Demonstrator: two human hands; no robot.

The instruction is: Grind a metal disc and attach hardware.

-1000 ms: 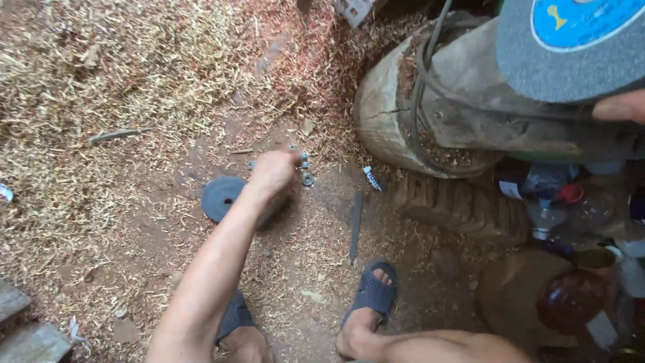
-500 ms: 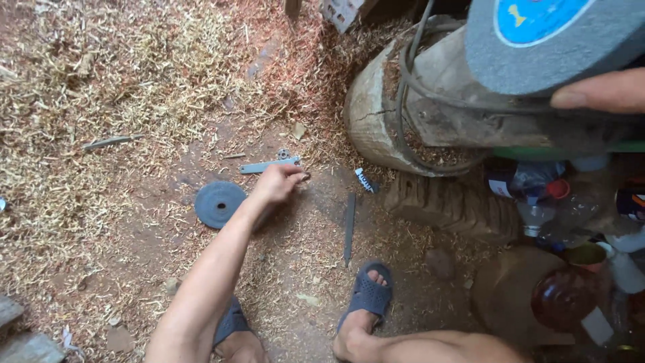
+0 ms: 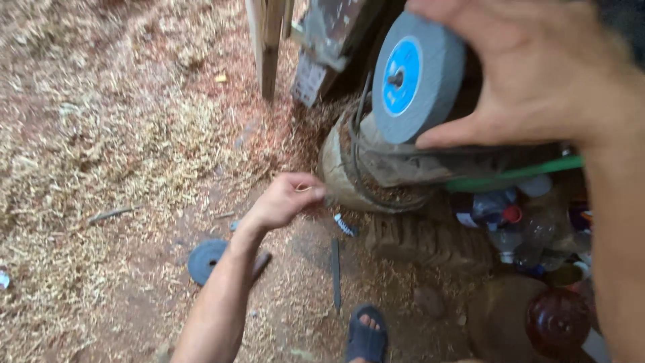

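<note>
Sawdust and pale wood shavings cover the reddish dirt floor [image 3: 101,134], thickest at the far left and thinning toward the near middle. At the right, close to the camera and blurred, the right hand [image 3: 537,74] is spread with thumb and fingers clamped on the rim of a grey grinding wheel [image 3: 420,77], a thick coarse disc with a round blue label and a dark centre hole; the wrist runs out of the frame at the right edge. Lower, at the middle, the left hand [image 3: 285,200] is loosely curled with its fingertips pinched together; whether it holds something small cannot be made out. It sits just beside a dusty, rounded machine base [image 3: 349,181] wrapped by a dark cable. A second dark grinding disc [image 3: 205,261] lies flat on the dirt, partly hidden behind the left forearm. Near it a long flat metal file [image 3: 335,272] lies on the ground, and a blue sandal [image 3: 366,336] is cut off at the bottom edge. Clear plastic bottles [image 3: 517,222] crowd the right, hard to separate.
</note>
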